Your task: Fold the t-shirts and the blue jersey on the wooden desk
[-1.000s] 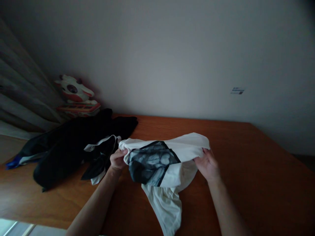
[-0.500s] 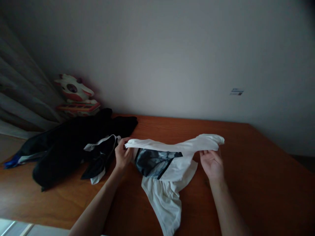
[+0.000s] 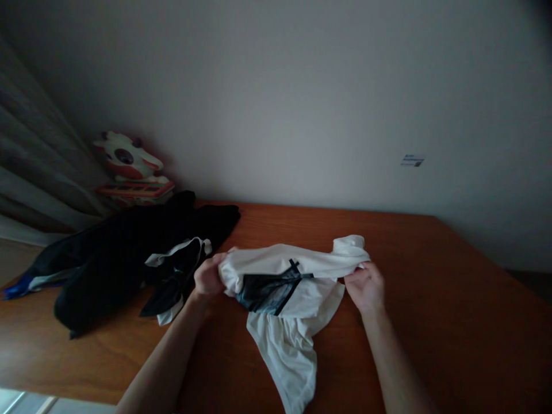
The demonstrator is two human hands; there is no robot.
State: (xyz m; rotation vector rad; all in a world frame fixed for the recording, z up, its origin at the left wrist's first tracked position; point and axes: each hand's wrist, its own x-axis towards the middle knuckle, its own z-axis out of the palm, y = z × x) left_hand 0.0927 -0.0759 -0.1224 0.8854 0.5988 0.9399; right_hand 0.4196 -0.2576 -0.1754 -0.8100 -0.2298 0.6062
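Note:
A white T-shirt (image 3: 319, 296) with a dark grey printed panel is stretched between my two hands over the wooden table. My left hand (image 3: 210, 275) is closed on its left end, fingers partly hidden by the cloth. At the right end my right hand (image 3: 365, 284) pinches the cloth from below, palm turned up. The upper part is folded over in a band, with a bunched roll above my right hand. Its lower part hangs down in creases onto the table toward me.
Left of my hands lies a black garment with white trim (image 3: 172, 287), against a pile of dark clothes (image 3: 107, 259). Behind the pile stands a cow-shaped toy keyboard (image 3: 133, 167) beside a curtain (image 3: 38, 167). The brown table (image 3: 452, 322) reaches a grey wall (image 3: 302, 103) bearing a small sticker (image 3: 413, 160).
The folded upper band has turned and puffed out, and its right end has bunched into a roll. Both hands have shifted slightly left, the right one also a little closer to the left.

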